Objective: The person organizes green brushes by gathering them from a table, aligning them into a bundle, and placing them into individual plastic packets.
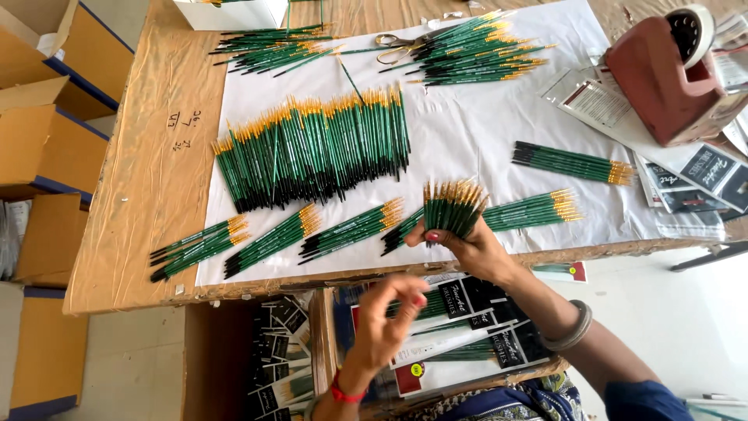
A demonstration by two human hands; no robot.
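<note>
Paintbrushes everywhere, green handles with yellow-gold ferrule ends, spread over a white sheet on a brown paper-covered table.

Right hand at the near table edge, clenched around a fanned bunch of brushes, tips pointing up and away. A grey bangle sits on that forearm.

Left hand lower, off the table edge, over the packs below. Fingers loosely curled, thumb and fingertips close together; motion blur, cannot tell whether anything is pinched. Red band at the wrist.

Big row of brushes lies mid-sheet, side by side. Small counted bundles lie along the near edge, set apart from each other. Two looser heaps at the far side, with scissors between them.

Red-brown tape dispenser at far right, on printed card packs. More dark packs in an open box under the table. Cardboard cartons stacked at left on the floor.
</note>
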